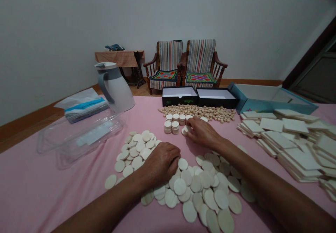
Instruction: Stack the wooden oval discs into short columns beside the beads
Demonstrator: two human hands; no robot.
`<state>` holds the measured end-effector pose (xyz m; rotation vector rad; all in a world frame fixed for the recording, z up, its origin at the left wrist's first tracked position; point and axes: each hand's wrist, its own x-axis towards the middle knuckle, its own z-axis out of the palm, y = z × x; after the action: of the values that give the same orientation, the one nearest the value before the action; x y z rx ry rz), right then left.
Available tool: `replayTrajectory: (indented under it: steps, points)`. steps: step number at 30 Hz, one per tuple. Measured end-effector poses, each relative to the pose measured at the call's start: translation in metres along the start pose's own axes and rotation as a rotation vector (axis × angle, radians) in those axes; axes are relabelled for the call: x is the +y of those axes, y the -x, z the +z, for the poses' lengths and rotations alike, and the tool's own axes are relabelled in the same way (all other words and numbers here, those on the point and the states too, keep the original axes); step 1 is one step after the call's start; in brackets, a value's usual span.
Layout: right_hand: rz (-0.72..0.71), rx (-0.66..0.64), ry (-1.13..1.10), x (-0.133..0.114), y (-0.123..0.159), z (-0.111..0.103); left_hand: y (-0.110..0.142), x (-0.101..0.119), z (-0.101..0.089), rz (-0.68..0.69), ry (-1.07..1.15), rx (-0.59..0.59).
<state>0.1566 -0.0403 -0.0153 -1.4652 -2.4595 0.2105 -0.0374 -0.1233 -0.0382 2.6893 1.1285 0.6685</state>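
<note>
Left hand hides the wooden discs beneath.

Left hand, right hand, palms down

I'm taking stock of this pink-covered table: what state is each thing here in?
Left hand: palm down on discs
Right hand: fingers on small discs
Large wooden discs: loose heaps
Small wooden discs: short stacks
Wooden beads: loose heap
Square wooden tiles: uneven stacks
Black box: open
Blue box: open
White jug: lid on
Clear plastic tray: lying flat
</note>
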Motion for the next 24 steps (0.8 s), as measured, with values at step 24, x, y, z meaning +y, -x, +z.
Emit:
replayTrajectory:
  steps: [24]
  points:
    - [0.017,-0.063,0.057,-0.003,-0.007,0.016,0.001,-0.001,0.000,0.022,0.002,-0.011]
